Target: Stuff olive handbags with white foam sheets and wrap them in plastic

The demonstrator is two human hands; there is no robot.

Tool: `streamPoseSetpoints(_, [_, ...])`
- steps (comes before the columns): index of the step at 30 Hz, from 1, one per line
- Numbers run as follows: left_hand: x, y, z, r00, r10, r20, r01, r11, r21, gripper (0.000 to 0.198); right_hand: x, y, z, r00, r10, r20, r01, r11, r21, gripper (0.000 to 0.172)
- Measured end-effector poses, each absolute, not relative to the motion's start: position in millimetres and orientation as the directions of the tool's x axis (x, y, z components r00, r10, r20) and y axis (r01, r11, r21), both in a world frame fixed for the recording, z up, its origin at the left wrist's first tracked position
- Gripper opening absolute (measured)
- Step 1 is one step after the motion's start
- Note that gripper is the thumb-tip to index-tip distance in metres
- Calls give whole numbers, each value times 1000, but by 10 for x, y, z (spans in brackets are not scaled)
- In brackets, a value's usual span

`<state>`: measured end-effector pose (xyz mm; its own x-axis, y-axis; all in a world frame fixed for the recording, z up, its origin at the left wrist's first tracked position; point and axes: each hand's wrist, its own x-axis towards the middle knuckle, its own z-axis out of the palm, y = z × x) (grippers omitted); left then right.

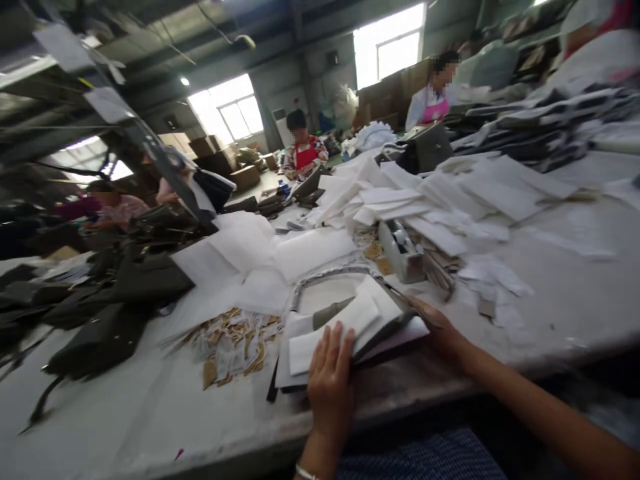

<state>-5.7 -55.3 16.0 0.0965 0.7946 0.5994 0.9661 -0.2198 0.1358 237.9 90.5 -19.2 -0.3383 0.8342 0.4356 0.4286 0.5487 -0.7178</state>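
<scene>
A dark handbag (385, 339) lies at the table's front edge, with a wrapped handle loop (320, 277) on its far side. White foam sheets (340, 333) lie across the top of the bag. My left hand (331, 373) rests on these sheets, its fingers stretched out flat. At the bag's right end, my right hand (440, 333) grips its side; some of the fingers are hidden behind it. Beyond the bag stands a grey tape dispenser (403, 253).
Paper and tape scraps (240, 343) lie left of the bag. White sheets (390, 193) are heaped behind it. More dark bags (107, 337) are piled on the left, and dark pieces (540, 127) are stacked at the right. Several people work farther back.
</scene>
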Motion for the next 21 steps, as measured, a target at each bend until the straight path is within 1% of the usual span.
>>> streamPoseSetpoints(2, [-112, -535, 209, 41, 797, 603, 957, -205, 206, 72, 2526, 880, -201, -291, 858, 424, 500, 514, -697, 31])
streamPoseSetpoints(5, [-188, -493, 301, -94, 792, 603, 935, -138, 327, 75, 2539, 853, -172, -231, 884, 407, 596, 459, -659, 35])
streamPoseSetpoints(8, [-238, -462, 370, -182, 781, 597, 918, -83, 388, 78, 2418, 878, -109, -229, 901, 367, 622, 426, -657, 37])
streamPoseSetpoints(9, [-248, -460, 382, -191, 777, 600, 915, -79, 395, 78, 2364, 911, -88, -209, 920, 330, 628, 385, -676, 41])
streamPoseSetpoints(11, [-258, -468, 394, -203, 770, 605, 912, -76, 403, 79, 2253, 1029, -54, -131, 967, 217, 629, 250, -736, 52])
streamPoseSetpoints(12, [-261, -475, 396, -210, 767, 606, 910, -72, 407, 79, 2201, 1112, -42, -89, 983, 159, 622, 179, -762, 55])
streamPoseSetpoints(13, [-263, -483, 396, -216, 766, 606, 909, -69, 411, 79, 2156, 1205, -36, -55, 992, 110, 611, 121, -783, 56])
streamPoseSetpoints(15, [-272, -497, 392, -228, 763, 605, 908, -59, 415, 79, 2082, 1398, -33, -27, 998, 53, 590, 59, -806, 48])
streamPoseSetpoints(17, [-294, -507, 385, -246, 760, 602, 906, -40, 420, 79, 2022, 1553, -31, -44, 998, 37, 574, 55, -817, 37])
streamPoseSetpoints(19, [-328, -516, 374, -279, 757, 591, 901, -6, 433, 78, 1949, 1647, -11, -92, 994, 65, 543, 105, -833, 21])
streamPoseSetpoints(21, [-367, -526, 365, -308, 758, 575, 893, 21, 450, 76, 1839, 1703, 38, -164, 977, 135, 489, 200, -849, 7])
